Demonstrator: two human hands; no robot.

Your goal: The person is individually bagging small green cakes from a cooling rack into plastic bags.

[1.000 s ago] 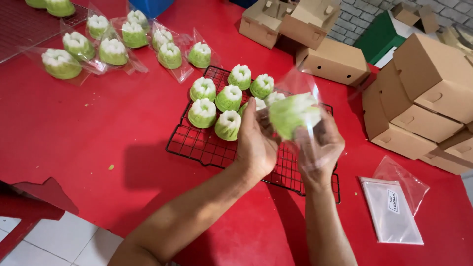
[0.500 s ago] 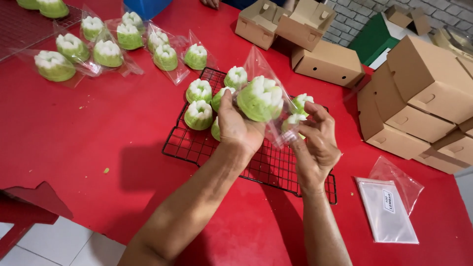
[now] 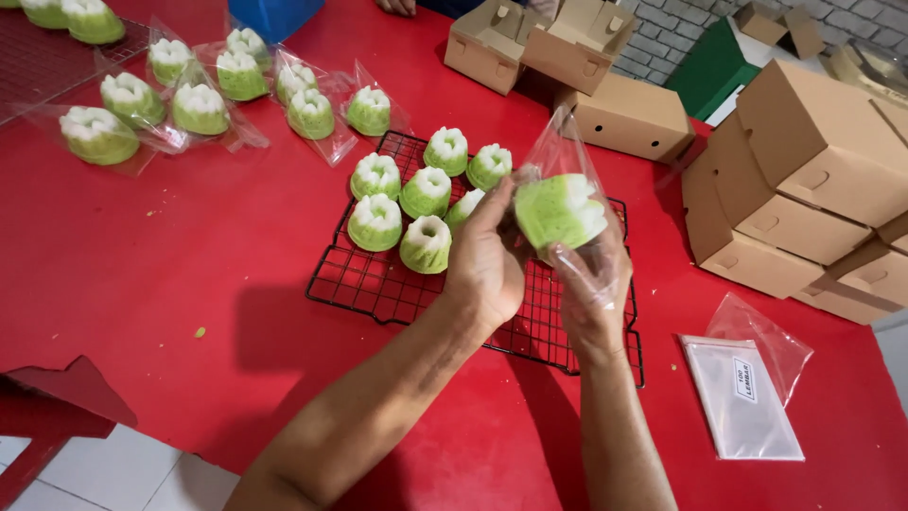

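My left hand [image 3: 484, 265] and my right hand [image 3: 591, 293] together hold a clear plastic bag [image 3: 567, 161] with a green and white ring-shaped cake [image 3: 560, 210] inside it, above a black wire rack [image 3: 378, 284]. The left hand grips the cake's left side, the right hand holds the bag from below. Several bare green cakes [image 3: 426, 244] sit on the rack's far half, just left of my hands.
Several bagged cakes [image 3: 310, 114] lie at the far left of the red table [image 3: 189, 265]. Brown cardboard boxes [image 3: 813, 180] stack at the right and far side. A pack of clear bags [image 3: 742, 397] lies near right. Another person's hand [image 3: 397, 6] shows at the top edge.
The bagged cake turned in my hands and now lies on its side, its green side facing me. Both hands stayed above the rack.
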